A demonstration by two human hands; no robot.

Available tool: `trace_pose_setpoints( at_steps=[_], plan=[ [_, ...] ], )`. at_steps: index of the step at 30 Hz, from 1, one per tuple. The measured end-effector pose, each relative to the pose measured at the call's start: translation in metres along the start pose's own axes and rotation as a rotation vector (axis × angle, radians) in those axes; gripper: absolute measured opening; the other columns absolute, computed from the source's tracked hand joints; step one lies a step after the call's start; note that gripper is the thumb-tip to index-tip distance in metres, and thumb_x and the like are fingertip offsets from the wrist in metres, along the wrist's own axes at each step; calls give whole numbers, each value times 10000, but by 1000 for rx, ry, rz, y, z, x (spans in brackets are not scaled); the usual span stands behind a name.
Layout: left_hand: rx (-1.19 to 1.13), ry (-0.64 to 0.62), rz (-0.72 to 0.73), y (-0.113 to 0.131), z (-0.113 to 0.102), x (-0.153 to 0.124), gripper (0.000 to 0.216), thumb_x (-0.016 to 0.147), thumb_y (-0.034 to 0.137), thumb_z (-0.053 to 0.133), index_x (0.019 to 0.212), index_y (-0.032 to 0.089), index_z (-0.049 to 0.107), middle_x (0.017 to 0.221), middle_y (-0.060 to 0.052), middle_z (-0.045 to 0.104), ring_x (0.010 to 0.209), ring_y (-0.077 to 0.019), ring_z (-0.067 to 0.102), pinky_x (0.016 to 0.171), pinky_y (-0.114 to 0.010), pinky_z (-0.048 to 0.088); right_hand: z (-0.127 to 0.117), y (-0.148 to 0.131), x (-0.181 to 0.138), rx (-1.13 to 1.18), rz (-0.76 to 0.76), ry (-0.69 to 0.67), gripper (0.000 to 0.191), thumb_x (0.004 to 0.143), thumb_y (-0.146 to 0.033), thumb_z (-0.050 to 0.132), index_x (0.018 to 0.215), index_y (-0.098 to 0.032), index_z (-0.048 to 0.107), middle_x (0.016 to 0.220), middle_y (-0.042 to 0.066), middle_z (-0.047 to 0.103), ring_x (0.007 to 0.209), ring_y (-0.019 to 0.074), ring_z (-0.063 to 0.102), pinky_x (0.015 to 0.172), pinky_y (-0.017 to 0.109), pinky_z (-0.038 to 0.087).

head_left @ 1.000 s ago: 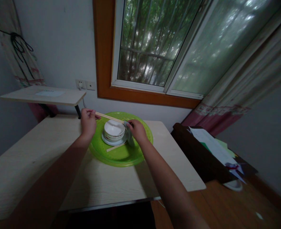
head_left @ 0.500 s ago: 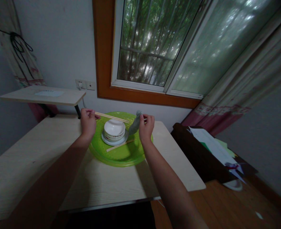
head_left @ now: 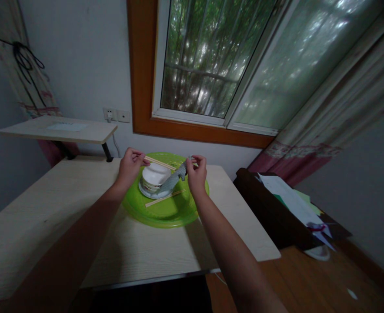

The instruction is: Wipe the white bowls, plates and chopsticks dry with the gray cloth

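My left hand (head_left: 131, 166) pinches a pair of chopsticks (head_left: 161, 163) by one end; they point right over the back of a green tray (head_left: 165, 224). From my right hand (head_left: 196, 171), closed in a pinch, a grey-green cloth (head_left: 172, 180) hangs down to the left, its lower part in front of the bowls. A stack of white bowls (head_left: 155, 174) stands on a white plate (head_left: 145, 194) in the tray. More chopsticks (head_left: 165, 198) lie on the tray in front of the plate. The cloth hides the right side of the bowls.
The tray rests on a pale wooden table (head_left: 146, 250). A raised shelf (head_left: 58, 130) with a paper on it stands at the back left. Right of the table is a dark brown box (head_left: 273, 208) with papers on top. A window (head_left: 211, 65) is behind.
My left hand has moved right with the chopsticks, closer to the bowls. The cloth has swung left and now stretches across the bowls' right side; my right hand has shifted slightly left.
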State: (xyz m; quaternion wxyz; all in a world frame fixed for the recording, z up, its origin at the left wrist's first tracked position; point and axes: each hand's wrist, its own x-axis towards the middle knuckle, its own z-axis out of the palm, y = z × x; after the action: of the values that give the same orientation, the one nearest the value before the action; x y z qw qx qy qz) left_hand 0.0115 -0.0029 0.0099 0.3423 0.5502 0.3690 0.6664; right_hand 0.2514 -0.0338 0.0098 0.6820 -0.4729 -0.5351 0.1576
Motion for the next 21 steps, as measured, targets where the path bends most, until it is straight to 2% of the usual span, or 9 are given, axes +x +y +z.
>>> trace_pose_setpoints(
  at_steps=[2, 4, 7, 9, 11, 16, 21],
  plan=[
    [-12, -66, -12, 0, 2, -2, 243, 845, 339, 668, 926, 187, 497, 744, 3, 651, 658, -156, 711, 653, -300, 607, 2, 2, -1, 40, 28, -46, 361, 865, -427, 650, 1121, -215, 511, 933, 5, 618, 620, 106, 591, 575, 232, 489],
    [-27, -107, -23, 0, 3, -4, 246, 846, 343, 669, 920, 185, 495, 722, 3, 652, 654, -162, 715, 645, -300, 605, 5, 3, -3, 54, 25, -186, 329, 878, -428, 638, 1111, -217, 541, 944, 21, 661, 695, 134, 645, 639, 257, 526],
    [-43, -129, -27, 0, 3, -4, 244, 843, 332, 673, 915, 182, 494, 715, 6, 652, 646, -165, 717, 636, -302, 605, 8, 1, -6, -65, -118, -458, 202, 946, -379, 556, 1013, -219, 658, 995, 49, 722, 916, 173, 676, 837, 309, 527],
    [-47, -131, -30, 1, 3, -4, 239, 845, 325, 670, 915, 180, 494, 708, 9, 651, 643, -165, 718, 641, -306, 606, 8, 0, -7, -176, -236, -552, 197, 963, -324, 537, 994, -228, 707, 1043, 50, 736, 1008, 181, 659, 936, 332, 486],
    [-49, -128, -34, 2, 2, -4, 233, 849, 321, 664, 912, 178, 493, 705, 7, 657, 648, -167, 721, 653, -313, 608, 8, -1, -7, -272, -285, -554, 182, 944, -303, 580, 1036, -228, 717, 1066, 54, 737, 1028, 191, 647, 958, 344, 468],
    [-73, -134, -34, 4, 0, -5, 243, 843, 331, 671, 909, 178, 495, 720, -2, 674, 669, -172, 725, 690, -337, 611, 7, 4, -3, -429, -284, -563, 202, 911, -325, 650, 1058, -202, 714, 1034, 73, 736, 961, 209, 645, 887, 341, 483],
    [-34, -286, -104, 0, 5, -9, 247, 799, 350, 700, 860, 180, 531, 754, -25, 711, 736, -201, 734, 748, -378, 604, 7, 1, -4, -458, -368, -588, 196, 941, -334, 618, 1048, -204, 719, 1009, 75, 735, 952, 208, 637, 887, 330, 467]
  ],
)
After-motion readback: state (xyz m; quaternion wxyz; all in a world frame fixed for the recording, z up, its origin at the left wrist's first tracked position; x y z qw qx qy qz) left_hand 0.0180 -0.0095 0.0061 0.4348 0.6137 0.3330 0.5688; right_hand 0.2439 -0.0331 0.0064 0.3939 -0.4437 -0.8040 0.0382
